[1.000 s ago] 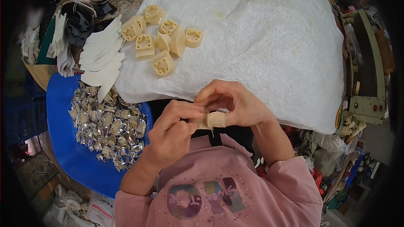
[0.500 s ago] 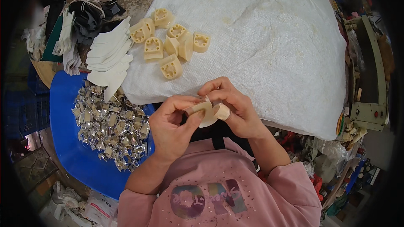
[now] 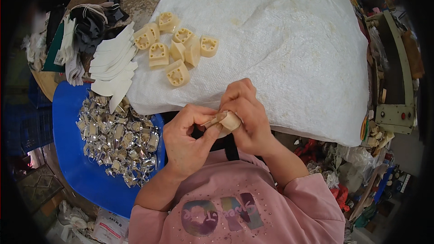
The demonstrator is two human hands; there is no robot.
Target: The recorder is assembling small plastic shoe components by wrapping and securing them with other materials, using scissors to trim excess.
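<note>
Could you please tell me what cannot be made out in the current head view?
In the head view:
Beige piece: partly hidden by the left hand and right hand.
Blue tub: floor beneath the heap, hidden by shiny pieces, themselves too small to count.
White sack: far end cut off by the top edge.

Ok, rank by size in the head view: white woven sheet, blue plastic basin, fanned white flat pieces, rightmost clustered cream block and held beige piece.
White woven sheet
Blue plastic basin
Fanned white flat pieces
Unsure: rightmost clustered cream block, held beige piece; the latter is partly hidden, perhaps nearer.
</note>
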